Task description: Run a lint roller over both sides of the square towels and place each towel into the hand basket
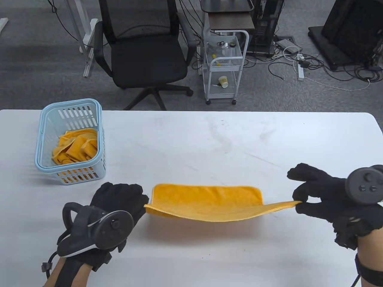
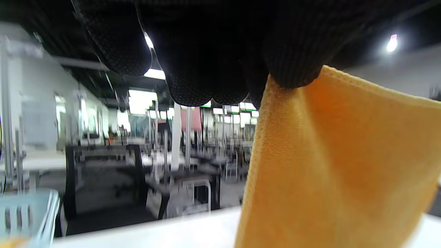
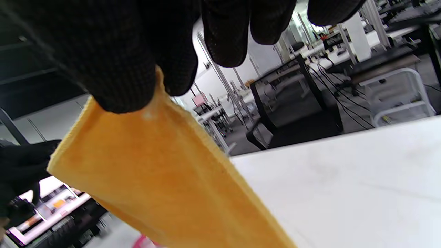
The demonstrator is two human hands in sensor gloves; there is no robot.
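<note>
Orange towel [image 1: 209,203] lifted | left hand [image 1: 119,200], right hand [image 1: 317,194] pinch opposite corners | basket [image 1: 70,140] far-left

open counter [image 1: 227,140] between towel [image 1: 206,203] and far edge; wide passage there. basket [image 1: 45,131] at far left, top open, partly filled with crumpled towels [image 1: 76,146], just beyond left hand [image 1: 116,203]. towel stretched between both hands, spans the near middle, blocks straight passage. right hand [image 1: 323,194] near right edge.
</note>
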